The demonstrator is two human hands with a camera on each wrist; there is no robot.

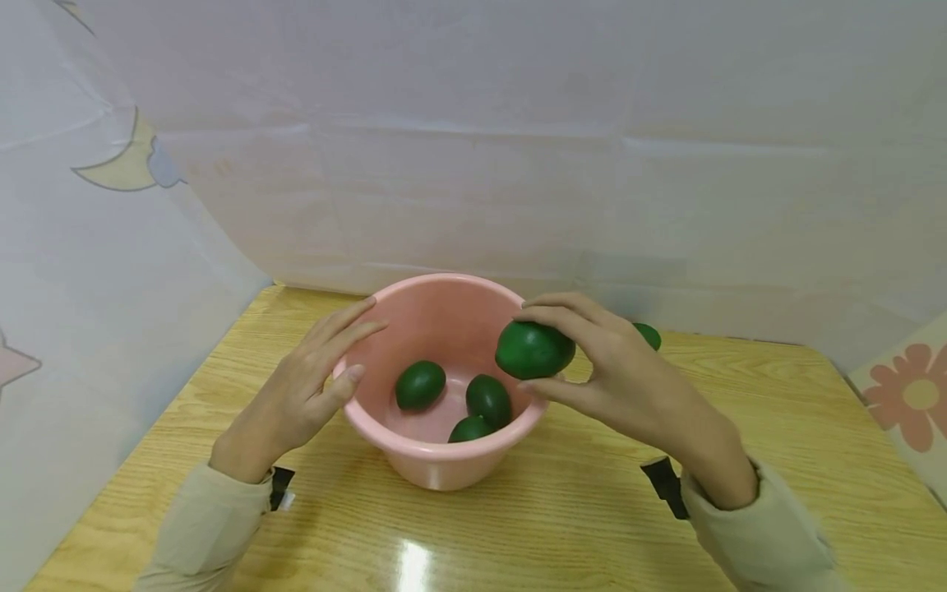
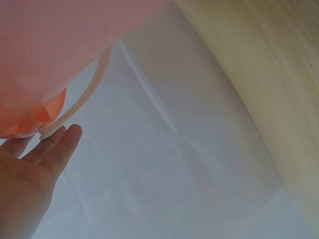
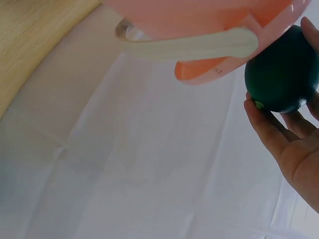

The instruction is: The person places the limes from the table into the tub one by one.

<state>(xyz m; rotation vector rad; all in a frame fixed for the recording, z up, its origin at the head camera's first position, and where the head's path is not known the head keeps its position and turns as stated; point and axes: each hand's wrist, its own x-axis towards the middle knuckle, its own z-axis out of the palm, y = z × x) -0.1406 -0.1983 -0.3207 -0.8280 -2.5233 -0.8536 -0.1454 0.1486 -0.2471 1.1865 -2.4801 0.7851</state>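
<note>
Holding a dark green avocado (image 1: pixel 534 349) just above the right rim of a pink plastic bowl (image 1: pixel 436 464), right hand (image 1: pixel 629 382) curled around the fruit, fingers over the top and thumb underneath. Seen from the right wrist, same avocado (image 3: pixel 282 69) cradled against the fingertips (image 3: pixel 271 132), with the bowl's rim and its pale handle (image 3: pixel 199 46) just beside it. Resting against the bowl's left rim, left hand (image 1: pixel 299 390) spread and relaxed, fingers straight along the outer wall, thumb tip touching the lip, gripping nothing. From the left wrist, only the palm and straight fingers (image 2: pixel 55 147) showing just under the pink wall (image 2: pixel 45 45), next to the pale handle.

Lying inside on the bottom, three more green avocados: one toward the left (image 1: pixel 420 385), one in the middle (image 1: pixel 488 400), one at the near wall, partly hidden by the rim (image 1: pixel 470 429). Peeking out behind the right hand, another green fruit (image 1: pixel 649 335) on the table, well outside the bowl. Standing on a light wooden table (image 1: pixel 777 427), bowl near the centre, white sheeting (image 1: pixel 518 148) hung behind and to the sides, a moon print (image 1: pixel 126 168) at the left and a flower print (image 1: pixel 913 395) at the right. Beige sleeves (image 1: pixel 200 526) covering both forearms.
</note>
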